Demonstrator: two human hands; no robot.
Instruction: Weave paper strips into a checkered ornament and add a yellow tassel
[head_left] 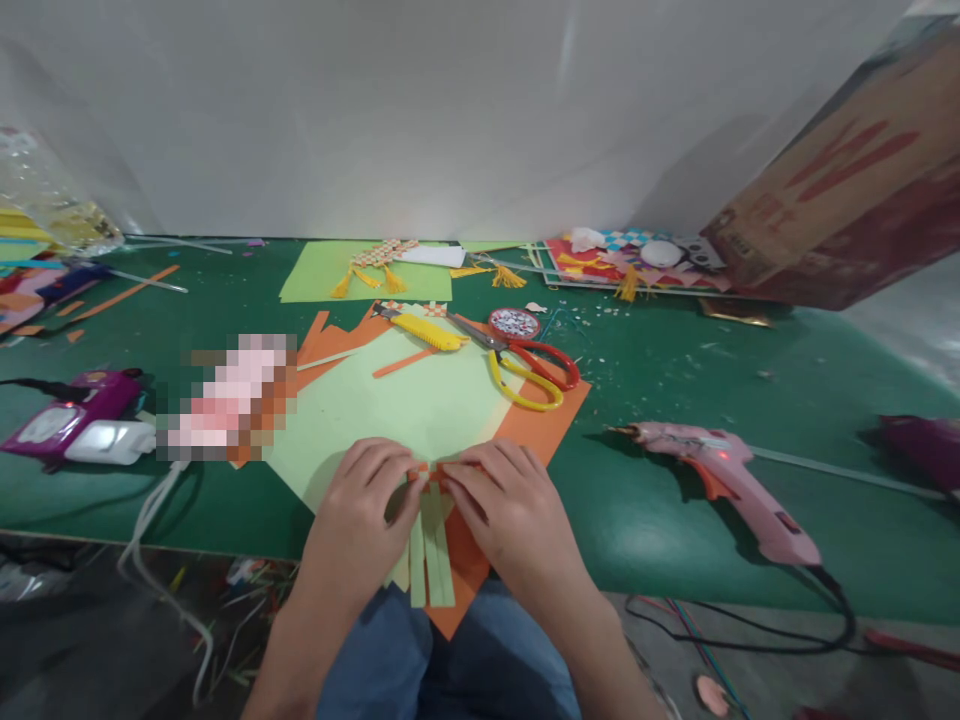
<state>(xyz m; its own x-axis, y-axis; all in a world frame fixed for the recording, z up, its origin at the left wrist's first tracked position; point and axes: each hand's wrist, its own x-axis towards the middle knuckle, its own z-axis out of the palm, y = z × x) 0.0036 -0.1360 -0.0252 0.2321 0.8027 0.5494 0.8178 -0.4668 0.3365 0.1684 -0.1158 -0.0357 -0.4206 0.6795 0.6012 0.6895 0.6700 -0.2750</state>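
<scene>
Both hands meet at the table's front edge over a small piece of woven paper strips (429, 472), orange crossing pale green. My left hand (364, 510) pinches its left side between thumb and fingers. On the right side, my right hand (499, 500) pinches the orange strip. Pale green strips (429, 560) hang down from the weave toward my lap. Beneath lie a pale green sheet (360, 400) and an orange sheet (559, 425). Beyond the hands rest a yellow utility knife (427, 328) and scissors (525, 370) with red and yellow handles. The fingers partly hide the weave.
A pink hot glue gun (727, 470) lies at right, its cord over the edge. At left are a purple plug adapter (82, 420) and a blurred-out object (232, 400). Tasselled woven pieces (382, 265), a round dish of beads (514, 323) and a cardboard box (840, 190) sit farther back.
</scene>
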